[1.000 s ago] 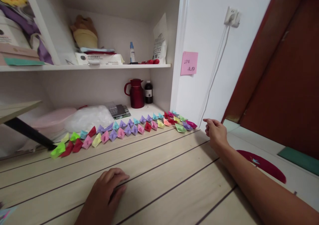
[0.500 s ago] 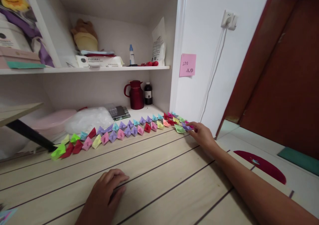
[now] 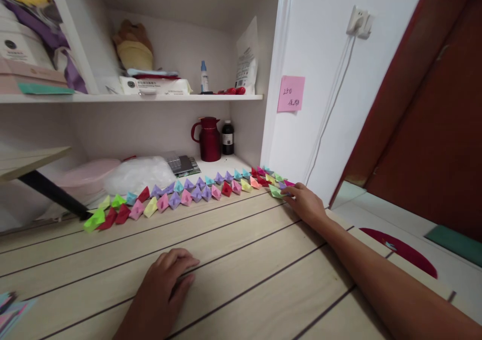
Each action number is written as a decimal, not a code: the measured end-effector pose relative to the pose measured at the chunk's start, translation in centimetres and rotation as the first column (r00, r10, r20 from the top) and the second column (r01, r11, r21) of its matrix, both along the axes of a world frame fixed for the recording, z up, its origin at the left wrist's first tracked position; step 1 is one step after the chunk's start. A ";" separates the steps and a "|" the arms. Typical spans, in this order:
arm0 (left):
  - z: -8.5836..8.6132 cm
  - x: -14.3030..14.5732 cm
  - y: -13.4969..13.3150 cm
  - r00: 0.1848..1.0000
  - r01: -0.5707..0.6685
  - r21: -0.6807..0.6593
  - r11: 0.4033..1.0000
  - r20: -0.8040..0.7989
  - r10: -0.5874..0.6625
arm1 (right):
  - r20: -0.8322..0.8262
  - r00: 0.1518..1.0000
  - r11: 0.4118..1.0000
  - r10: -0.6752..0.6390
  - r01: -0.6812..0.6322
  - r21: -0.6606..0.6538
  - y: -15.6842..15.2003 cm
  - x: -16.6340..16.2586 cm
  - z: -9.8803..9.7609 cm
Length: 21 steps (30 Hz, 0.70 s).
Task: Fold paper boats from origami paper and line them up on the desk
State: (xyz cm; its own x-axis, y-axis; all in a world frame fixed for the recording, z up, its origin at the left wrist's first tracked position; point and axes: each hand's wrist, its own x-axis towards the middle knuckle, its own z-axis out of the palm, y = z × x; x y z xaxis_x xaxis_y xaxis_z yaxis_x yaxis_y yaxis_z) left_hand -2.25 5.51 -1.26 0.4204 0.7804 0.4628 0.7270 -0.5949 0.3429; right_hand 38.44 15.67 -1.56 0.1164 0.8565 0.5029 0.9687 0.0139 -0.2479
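Observation:
Two long rows of small folded paper boats point(image 3: 196, 194) in many colours run across the far side of the wooden table. At their right end my right hand point(image 3: 305, 202) reaches in, its fingers closed at the right tip of a light green paper boat point(image 3: 276, 192). A purple paper boat point(image 3: 282, 185) just behind is partly covered by these fingers. My left hand point(image 3: 163, 282) rests on the table in front of the rows, fingers slightly bent and thumb apart, holding nothing.
Behind the boats, a shelf holds a dark red jug point(image 3: 210, 139), a dark bottle point(image 3: 228, 138) and a clear plastic bag point(image 3: 139, 174). A black table leg point(image 3: 56, 197) slants at the left. Coloured paper point(image 3: 15, 312) lies at the lower left. A wall borders the right end.
My right hand has shifted slightly left, from the purple boat towards the light green one. The left hand stays on the table. The view has turned slightly.

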 end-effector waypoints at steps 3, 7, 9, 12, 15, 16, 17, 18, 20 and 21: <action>0.0 -0.1 -0.1 1.000 0.002 -0.007 1.000 -0.002 -0.002 | -0.003 1.000 1.000 0.007 -0.007 0.003 0.1 0.0 0.0; -0.1 -0.1 -0.1 1.000 -0.004 -0.011 1.000 -0.022 0.004 | -0.025 0.999 1.000 0.023 -0.023 0.014 0.3 0.0 0.0; -0.1 -0.1 -0.1 0.999 -0.004 -0.011 1.000 -0.032 0.003 | -0.043 0.999 0.999 0.027 -0.026 0.020 0.4 0.1 -0.1; -0.2 -0.2 -0.1 0.999 -0.005 -0.017 1.000 -0.044 0.004 | -0.071 0.997 0.999 0.025 -0.022 0.031 0.6 0.5 -0.2; -0.3 -0.3 -0.2 0.999 -0.003 -0.014 1.000 -0.047 0.002 | -0.094 0.995 0.999 0.027 -0.024 0.040 0.7 0.9 -0.4; -0.4 -0.3 -0.2 0.999 -0.003 -0.014 1.000 -0.048 0.002 | -0.099 0.995 0.999 0.030 -0.026 0.041 0.7 1.0 -0.4; -0.4 -0.2 -0.2 0.999 -0.004 -0.014 1.000 -0.049 0.003 | -0.103 0.994 0.999 0.033 -0.029 0.042 0.7 1.1 -0.4; -0.4 -0.2 -0.1 0.999 -0.005 -0.015 1.000 -0.050 0.004 | -0.105 0.994 0.999 0.035 -0.031 0.041 0.8 1.1 -0.5; -0.3 -0.2 -0.1 0.999 -0.007 -0.019 1.000 -0.053 0.006 | -0.105 0.994 0.999 0.037 -0.033 0.039 0.8 1.1 -0.5; -0.3 -0.2 0.0 0.998 -0.009 -0.022 1.000 -0.055 0.008 | -0.103 0.994 0.999 0.037 -0.034 0.036 0.7 1.1 -0.5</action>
State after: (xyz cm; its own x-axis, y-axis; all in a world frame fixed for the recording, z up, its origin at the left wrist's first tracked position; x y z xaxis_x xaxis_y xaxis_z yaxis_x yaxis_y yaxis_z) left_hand -2.43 5.48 -1.58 0.4380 0.7940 0.4216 0.7498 -0.5814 0.3159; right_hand 39.56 16.42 -2.07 0.1393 0.8432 0.5192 0.9366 0.0580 -0.3456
